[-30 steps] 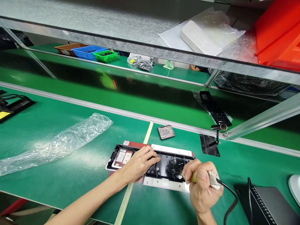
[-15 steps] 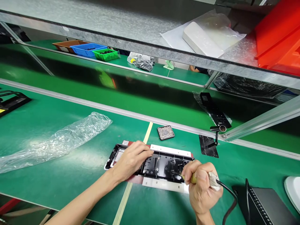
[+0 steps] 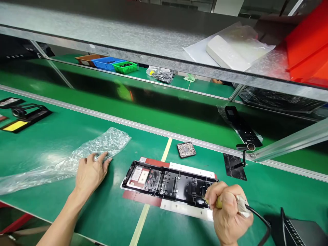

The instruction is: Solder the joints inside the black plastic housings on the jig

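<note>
My left hand [image 3: 90, 172] rests at the near edge of a clear plastic bag [image 3: 115, 138], fingers spread and bent, with nothing visibly gripped. Wrapped around a corded soldering iron [image 3: 242, 206] with a yellowish handle and a white wrapping at the cord end, my right hand [image 3: 229, 213] is closed. Its tip points down and left into the right part of a long black plastic housing [image 3: 186, 188]; whether it touches is unclear. The housing lies open side up on a fixture with white strips [image 3: 184, 209] and a red-brown base [image 3: 143, 199].
Behind the housing sits a small dish of metal bits [image 3: 186, 150]. A small lamp-like holder [image 3: 245, 147] stands by the metal post on the right. Black equipment [image 3: 304, 229] lies front right. Overhead runs a metal shelf [image 3: 128, 41] with a white box [image 3: 227, 53] and a red bin [image 3: 307, 48].
My left hand has left the housing and moved left to the plastic bag. My right hand keeps the iron at the housing's right part. The view has shifted slightly.
</note>
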`<action>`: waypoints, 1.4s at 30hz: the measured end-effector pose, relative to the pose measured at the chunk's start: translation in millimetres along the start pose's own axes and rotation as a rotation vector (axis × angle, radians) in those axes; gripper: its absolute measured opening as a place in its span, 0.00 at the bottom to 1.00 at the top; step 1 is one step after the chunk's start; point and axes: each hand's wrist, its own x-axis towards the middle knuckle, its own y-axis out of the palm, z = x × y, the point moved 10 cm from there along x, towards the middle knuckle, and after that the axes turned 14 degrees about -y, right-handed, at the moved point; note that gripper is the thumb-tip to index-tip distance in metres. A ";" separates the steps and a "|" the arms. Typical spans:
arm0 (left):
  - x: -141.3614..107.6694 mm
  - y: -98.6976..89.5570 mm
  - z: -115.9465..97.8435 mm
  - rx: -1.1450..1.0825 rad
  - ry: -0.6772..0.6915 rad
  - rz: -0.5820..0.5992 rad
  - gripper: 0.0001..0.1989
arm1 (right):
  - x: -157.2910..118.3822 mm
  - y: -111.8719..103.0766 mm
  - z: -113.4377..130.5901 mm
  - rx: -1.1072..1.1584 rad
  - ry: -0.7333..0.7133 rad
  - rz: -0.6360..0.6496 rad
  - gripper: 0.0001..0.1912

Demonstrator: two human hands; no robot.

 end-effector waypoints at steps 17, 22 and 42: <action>-18.7 -17.8 -73.2 -0.091 0.060 0.056 0.23 | 7.9 9.8 -1.0 -0.044 0.031 0.006 0.11; -43.5 -52.7 -93.5 -0.244 0.147 -0.135 0.18 | 9.7 7.6 1.1 -0.104 -0.014 -0.010 0.18; -125.2 -57.7 -174.3 -0.729 0.531 -0.110 0.14 | 12.4 25.0 5.4 -0.038 0.051 0.077 0.15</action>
